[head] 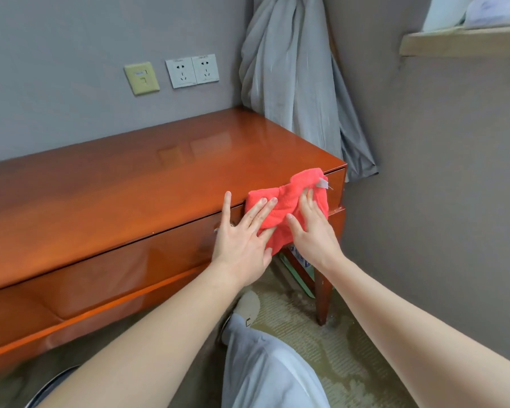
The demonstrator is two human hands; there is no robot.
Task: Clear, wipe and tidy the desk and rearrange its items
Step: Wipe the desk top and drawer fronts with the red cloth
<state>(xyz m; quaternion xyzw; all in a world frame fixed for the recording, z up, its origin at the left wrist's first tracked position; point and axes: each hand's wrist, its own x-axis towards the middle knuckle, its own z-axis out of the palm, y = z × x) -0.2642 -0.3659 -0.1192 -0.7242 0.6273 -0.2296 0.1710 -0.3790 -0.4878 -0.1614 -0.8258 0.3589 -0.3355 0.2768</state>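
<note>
Judging by the desk (130,187), clearing is deemed done and rearranging left, the red cloth (280,206) being pressed on its 4 o'clock front edge by the flat, spread-fingered left hand (245,231) and right hand (314,228).

Setting: furnished room, bedroom or hotel-room type.
- Glossy red-brown wooden counter (130,187) with drawer fronts (115,260), left of the left hand (242,240).
- Twin white wall sockets (192,70) and beige wall plate (142,78), above and left of that hand.
- Grey curtain (292,83) bunched in the corner, above the right hand (312,231).
- Patterned carpet (321,348), below both hands.
- Wall shelf (454,42) with white linen (468,10), far upper right.
</note>
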